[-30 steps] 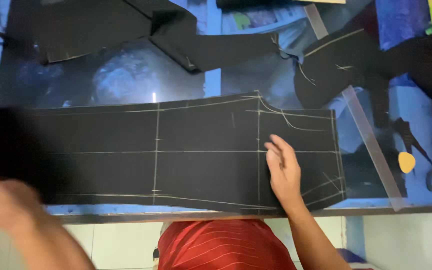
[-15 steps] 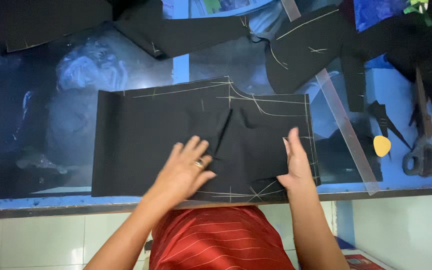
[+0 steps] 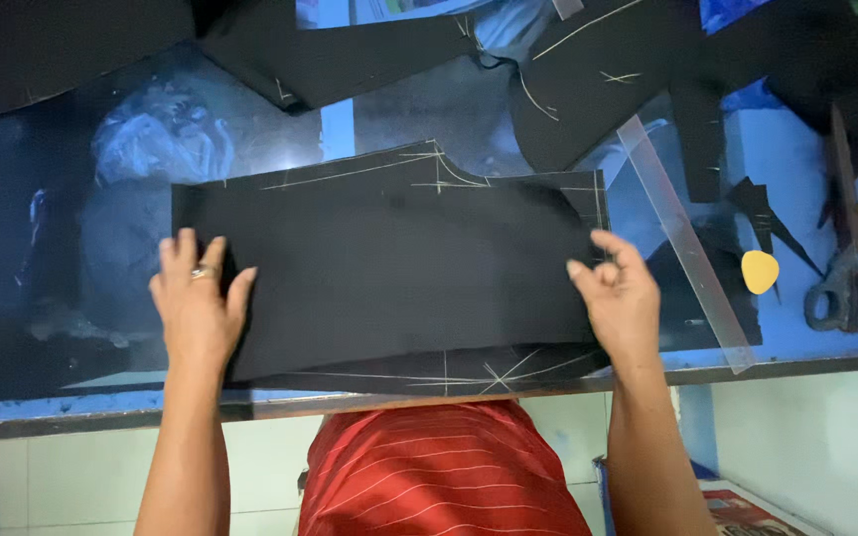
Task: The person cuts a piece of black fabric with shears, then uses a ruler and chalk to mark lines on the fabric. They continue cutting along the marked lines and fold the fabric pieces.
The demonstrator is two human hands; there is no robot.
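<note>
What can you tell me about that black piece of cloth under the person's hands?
The black cloth is a flat, matte piece of fabric, folded over on itself, lying on the blue table near its front edge. Pale chalk lines cross it: a curve and tick marks along the top edge, crossing strokes along the bottom. The left hand, wearing a ring, presses flat on its left end; the right hand rests on its right end, fingers curled.

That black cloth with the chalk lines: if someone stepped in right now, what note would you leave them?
Left hand: flat, open, pressing the folded black fabric piece at its left edge.
Right hand: fingers curled at the piece's right edge; grip unclear.
Cloth lies on the blue glass table, folded over, chalk lines showing.
Clear ruler, yellow tailor's chalk and scissors lie to the right, untouched.
Done: marking, one fold. Left: not yet cut.
</note>
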